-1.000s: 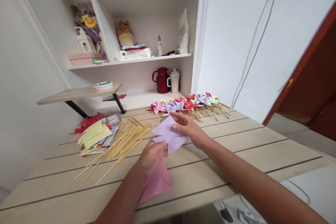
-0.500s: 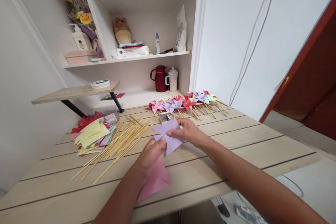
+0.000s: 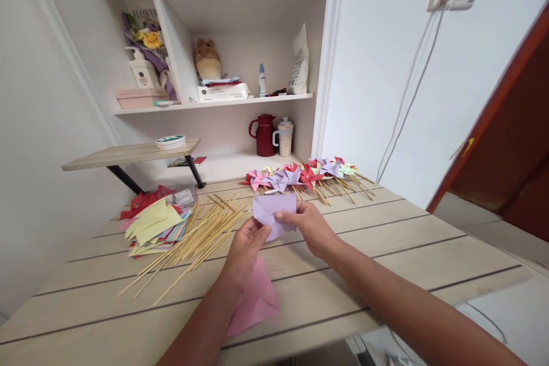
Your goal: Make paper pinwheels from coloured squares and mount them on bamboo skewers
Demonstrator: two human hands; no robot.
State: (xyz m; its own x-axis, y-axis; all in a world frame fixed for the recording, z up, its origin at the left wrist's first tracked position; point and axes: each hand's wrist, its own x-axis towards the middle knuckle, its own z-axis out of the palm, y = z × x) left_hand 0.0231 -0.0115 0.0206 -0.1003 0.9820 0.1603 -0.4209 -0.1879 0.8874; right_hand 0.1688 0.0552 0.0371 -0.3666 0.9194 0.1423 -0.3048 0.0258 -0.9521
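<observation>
Both hands hold a lilac paper piece (image 3: 274, 213) just above the wooden table (image 3: 386, 240). My left hand (image 3: 244, 249) pinches its lower left edge. My right hand (image 3: 311, 226) pinches its right side, thumb on top. The paper's corners are folded inward, giving it a compact shape. A pink paper sheet (image 3: 255, 300) lies flat on the table under my left wrist. To the left lies a loose heap of wooden sticks (image 3: 193, 240).
A stack of coloured paper squares (image 3: 152, 223) lies left of the sticks. Several finished pinwheels (image 3: 300, 174) lie in a row at the table's back. A small raised shelf (image 3: 128, 154), a red jug (image 3: 263, 134) and a mug (image 3: 285, 137) stand behind.
The lilac paper went from a spread-out pinwheel shape to a more folded, compact one, and both hands lifted it slightly. The view shifted a little.
</observation>
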